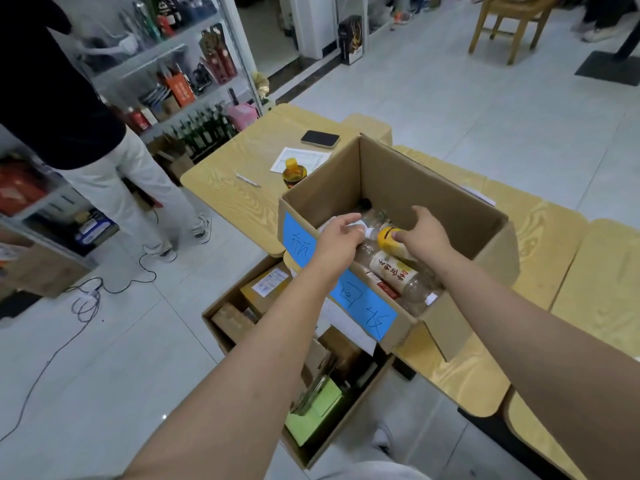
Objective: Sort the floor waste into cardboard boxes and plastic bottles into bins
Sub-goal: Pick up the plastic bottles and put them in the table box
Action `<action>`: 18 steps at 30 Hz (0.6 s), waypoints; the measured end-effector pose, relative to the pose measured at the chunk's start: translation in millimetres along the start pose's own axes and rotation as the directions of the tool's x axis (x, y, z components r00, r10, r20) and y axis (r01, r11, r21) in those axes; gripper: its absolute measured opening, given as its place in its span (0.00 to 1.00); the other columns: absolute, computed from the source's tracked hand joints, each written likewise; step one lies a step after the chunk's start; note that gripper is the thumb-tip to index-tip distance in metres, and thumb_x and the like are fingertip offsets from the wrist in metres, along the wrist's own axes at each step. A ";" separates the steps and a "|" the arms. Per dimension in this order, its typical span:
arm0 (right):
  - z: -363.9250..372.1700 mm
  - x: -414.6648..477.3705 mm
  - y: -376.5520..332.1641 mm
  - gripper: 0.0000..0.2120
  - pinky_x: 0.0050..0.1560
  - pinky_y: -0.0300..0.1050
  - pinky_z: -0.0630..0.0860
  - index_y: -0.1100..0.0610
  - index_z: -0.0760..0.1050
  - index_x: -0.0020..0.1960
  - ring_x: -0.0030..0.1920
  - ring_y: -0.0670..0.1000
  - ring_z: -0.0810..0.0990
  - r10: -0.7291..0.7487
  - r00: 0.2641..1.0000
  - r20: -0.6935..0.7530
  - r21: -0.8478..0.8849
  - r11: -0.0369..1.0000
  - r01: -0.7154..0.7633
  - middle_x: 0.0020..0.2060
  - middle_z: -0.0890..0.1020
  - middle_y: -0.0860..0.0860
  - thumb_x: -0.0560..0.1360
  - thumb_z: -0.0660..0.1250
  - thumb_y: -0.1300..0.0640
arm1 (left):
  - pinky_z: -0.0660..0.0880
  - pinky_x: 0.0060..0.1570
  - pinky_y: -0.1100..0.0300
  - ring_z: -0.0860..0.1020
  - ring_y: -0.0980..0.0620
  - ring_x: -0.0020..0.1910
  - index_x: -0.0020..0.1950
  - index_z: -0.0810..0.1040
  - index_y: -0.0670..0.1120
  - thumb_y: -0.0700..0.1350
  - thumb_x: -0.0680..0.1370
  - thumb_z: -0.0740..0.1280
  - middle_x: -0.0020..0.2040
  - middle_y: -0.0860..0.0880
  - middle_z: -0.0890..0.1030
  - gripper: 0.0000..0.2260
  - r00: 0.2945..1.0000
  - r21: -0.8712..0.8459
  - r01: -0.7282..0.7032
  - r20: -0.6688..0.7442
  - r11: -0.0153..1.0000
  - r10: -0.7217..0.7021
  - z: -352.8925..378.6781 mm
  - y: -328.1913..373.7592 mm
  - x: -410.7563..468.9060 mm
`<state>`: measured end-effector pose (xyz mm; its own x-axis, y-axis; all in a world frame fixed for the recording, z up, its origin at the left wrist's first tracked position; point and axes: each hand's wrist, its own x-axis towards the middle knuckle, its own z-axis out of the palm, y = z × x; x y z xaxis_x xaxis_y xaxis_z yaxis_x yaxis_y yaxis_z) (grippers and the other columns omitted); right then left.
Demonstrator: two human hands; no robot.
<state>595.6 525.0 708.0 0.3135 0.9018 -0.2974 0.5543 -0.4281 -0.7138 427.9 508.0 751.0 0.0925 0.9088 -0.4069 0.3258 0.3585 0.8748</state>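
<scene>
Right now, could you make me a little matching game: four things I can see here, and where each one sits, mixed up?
Things:
1 phone
2 cable
3 green carton
4 chair

Places:
A in the box on the floor
B far across the room
C on the table, beyond the labelled box
D coiled on the floor tiles

Pairs: 1-C, 2-D, 3-A, 4-B

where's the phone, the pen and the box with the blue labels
phone (pixel 320 138), head view, middle of its dark screen
pen (pixel 248 180), head view, middle of its white barrel
box with the blue labels (pixel 408 174), head view, bare inner face of its far wall
</scene>
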 end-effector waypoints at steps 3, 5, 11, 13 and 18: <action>3.7 -2.0 -7.0 0.36 0.60 0.47 0.70 0.56 0.58 0.78 0.69 0.58 0.71 -0.016 0.999 0.036 0.017 1.000 0.016 0.72 0.70 0.56 0.75 0.71 0.58 | 0.74 0.60 0.55 0.74 0.60 0.51 0.67 0.74 0.53 0.47 0.80 0.63 0.57 0.55 0.75 0.15 1.000 -0.023 -0.011 -0.018 1.000 0.011 0.5 -0.3 1.7; 7.0 -5.6 -14.5 0.36 0.60 0.46 0.70 0.55 0.58 0.78 0.69 0.57 0.71 -0.045 0.998 0.054 0.023 0.999 0.043 0.73 0.69 0.55 0.75 0.71 0.58 | 0.74 0.62 0.53 0.75 0.55 0.57 0.65 0.75 0.54 0.47 0.80 0.64 0.60 0.54 0.76 0.14 0.999 -0.051 -0.002 -0.035 0.999 0.000 -1.5 -2.5 0.2; 29.5 -20.4 -57.1 0.33 0.66 0.45 0.67 0.54 0.60 0.77 0.70 0.54 0.70 -0.216 0.974 0.075 0.070 0.975 0.210 0.72 0.70 0.53 0.76 0.70 0.57 | 0.74 0.57 0.58 0.76 0.54 0.60 0.65 0.75 0.53 0.46 0.80 0.63 0.62 0.53 0.78 0.14 0.992 -0.146 -0.043 -0.122 0.988 0.025 -33.2 -14.3 -9.3; 43.1 -28.7 -74.8 0.33 0.64 0.45 0.68 0.54 0.61 0.77 0.70 0.54 0.71 -0.267 0.960 0.082 0.088 0.962 0.260 0.71 0.71 0.54 0.76 0.70 0.56 | 0.73 0.59 0.56 0.75 0.54 0.62 0.64 0.75 0.54 0.46 0.80 0.63 0.63 0.51 0.77 0.14 0.986 -0.173 -0.054 -0.166 0.983 0.025 -52.6 -19.7 -17.4; 93.0 -58.7 -124.8 0.30 0.61 0.49 0.74 0.54 0.64 0.76 0.67 0.54 0.73 -0.399 0.907 0.136 0.134 0.914 0.382 0.71 0.72 0.53 0.77 0.70 0.53 | 0.75 0.56 0.55 0.77 0.52 0.59 0.64 0.75 0.51 0.44 0.80 0.62 0.62 0.48 0.78 0.13 0.948 -0.274 -0.067 -0.318 0.959 -0.025 -116.5 -46.2 -47.0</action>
<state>436.4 531.0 755.6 -0.0414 0.9966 -0.0714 0.5231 -0.0392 -0.8514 298.9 473.5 760.4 -0.2193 0.9204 -0.3238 0.0484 0.3417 0.9385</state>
